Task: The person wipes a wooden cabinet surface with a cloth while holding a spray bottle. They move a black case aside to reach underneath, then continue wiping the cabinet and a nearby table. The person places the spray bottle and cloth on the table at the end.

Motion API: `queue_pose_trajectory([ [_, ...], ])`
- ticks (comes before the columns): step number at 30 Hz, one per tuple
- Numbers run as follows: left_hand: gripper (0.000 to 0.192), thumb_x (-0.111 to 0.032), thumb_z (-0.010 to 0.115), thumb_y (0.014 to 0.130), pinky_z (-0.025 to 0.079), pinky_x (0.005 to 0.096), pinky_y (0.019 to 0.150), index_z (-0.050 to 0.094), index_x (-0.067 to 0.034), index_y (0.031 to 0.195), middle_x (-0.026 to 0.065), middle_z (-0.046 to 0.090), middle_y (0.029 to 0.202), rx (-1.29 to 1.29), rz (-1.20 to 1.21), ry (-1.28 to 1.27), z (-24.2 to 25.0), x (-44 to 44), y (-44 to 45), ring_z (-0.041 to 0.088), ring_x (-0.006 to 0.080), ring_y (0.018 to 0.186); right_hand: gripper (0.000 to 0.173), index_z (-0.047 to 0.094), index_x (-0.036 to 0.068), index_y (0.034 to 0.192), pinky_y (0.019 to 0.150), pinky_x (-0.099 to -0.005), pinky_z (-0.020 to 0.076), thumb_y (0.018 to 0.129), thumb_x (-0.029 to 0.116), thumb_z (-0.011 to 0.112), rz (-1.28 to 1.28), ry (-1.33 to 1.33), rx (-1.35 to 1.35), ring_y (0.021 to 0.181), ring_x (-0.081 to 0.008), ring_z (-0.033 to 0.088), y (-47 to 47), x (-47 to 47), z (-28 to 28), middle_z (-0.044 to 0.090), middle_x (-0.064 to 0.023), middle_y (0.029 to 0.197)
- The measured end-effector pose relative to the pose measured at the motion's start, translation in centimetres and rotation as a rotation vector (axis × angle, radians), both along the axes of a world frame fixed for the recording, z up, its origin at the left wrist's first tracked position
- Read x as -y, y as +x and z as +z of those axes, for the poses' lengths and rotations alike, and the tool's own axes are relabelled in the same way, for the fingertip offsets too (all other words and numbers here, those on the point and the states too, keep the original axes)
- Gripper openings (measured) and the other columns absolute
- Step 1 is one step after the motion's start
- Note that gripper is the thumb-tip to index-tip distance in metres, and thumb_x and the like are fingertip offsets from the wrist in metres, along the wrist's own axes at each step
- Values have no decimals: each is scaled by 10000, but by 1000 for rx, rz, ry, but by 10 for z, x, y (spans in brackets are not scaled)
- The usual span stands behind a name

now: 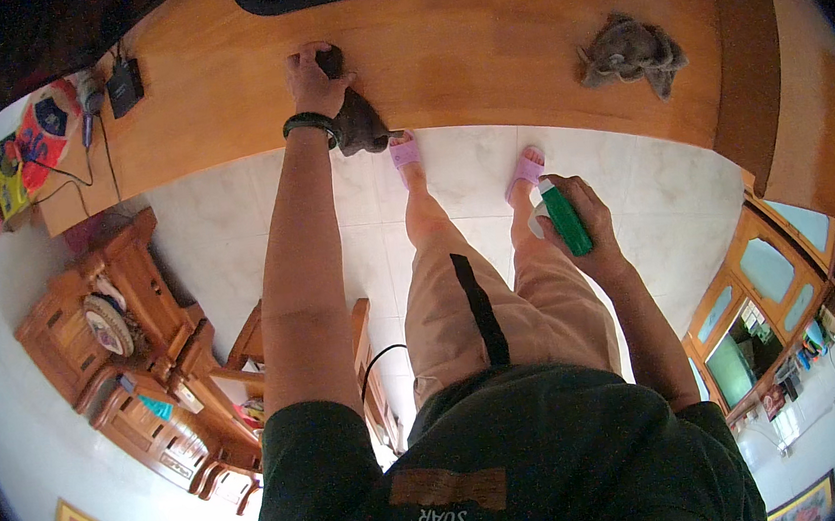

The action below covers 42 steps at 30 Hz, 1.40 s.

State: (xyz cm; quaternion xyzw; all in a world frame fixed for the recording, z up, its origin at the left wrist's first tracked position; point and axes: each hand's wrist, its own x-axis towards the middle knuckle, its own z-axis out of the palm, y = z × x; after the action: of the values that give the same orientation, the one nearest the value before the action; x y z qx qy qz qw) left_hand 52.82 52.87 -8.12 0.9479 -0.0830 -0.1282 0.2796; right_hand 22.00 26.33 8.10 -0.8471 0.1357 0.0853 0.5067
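Note:
On the wooden tabletop (443, 54), my left hand (317, 83) presses on a dark grey-brown cloth (361, 121), part of which hangs at the table's near edge. A black band is around that wrist. Over the floor, nearer my body, my right hand (585, 216) grips a green spray bottle (566, 217) with a white top, which is tilted. A second, crumpled grey-brown cloth (631, 55) lies on the right part of the tabletop, apart from both hands.
A black adapter box (124, 87) with cables and colourful packages (37, 150) lie at the table's left end. Carved wooden chairs (141, 287) stand at the lower left. A wooden cabinet with glass panels (750, 304) is at the right.

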Motion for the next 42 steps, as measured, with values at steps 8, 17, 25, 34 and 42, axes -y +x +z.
queue_pose_trajectory([
  [8,528,-158,867,684,430,454,1012,583,-124,1128,146,531,1180,84,13,-70,-11,-3,0,504,375,1171,454,577,54,1229,806,-454,512,796,58,711,30,2,8,980,-406,614,6,-5,2,637,-182,1107],
  [17,543,-180,889,656,420,461,1060,591,-152,1109,139,489,1245,-69,125,-37,-11,4,7,490,375,1207,449,574,70,1231,790,-458,519,806,79,717,27,1,-34,962,-418,620,6,-9,4,635,-184,1094],
  [25,549,-199,907,625,433,455,1056,609,-149,1084,153,480,1252,-89,170,-26,-13,8,10,485,383,1212,444,573,73,1228,804,-461,522,808,93,717,32,-8,-10,978,-429,615,5,-9,6,635,-190,1107],
  [34,517,-196,910,610,453,456,1021,626,-125,1037,173,503,1211,-31,109,-71,-23,1,14,520,388,1152,493,565,26,1254,805,-410,506,794,61,739,45,-19,24,941,-366,613,5,-8,4,615,-187,1070],
  [42,534,-230,932,576,474,439,998,638,-118,1008,161,545,1146,-11,108,-15,-14,5,14,549,375,1104,466,568,76,1254,826,-465,514,812,85,715,16,0,-35,995,-426,618,6,-12,2,637,-200,1125],
])
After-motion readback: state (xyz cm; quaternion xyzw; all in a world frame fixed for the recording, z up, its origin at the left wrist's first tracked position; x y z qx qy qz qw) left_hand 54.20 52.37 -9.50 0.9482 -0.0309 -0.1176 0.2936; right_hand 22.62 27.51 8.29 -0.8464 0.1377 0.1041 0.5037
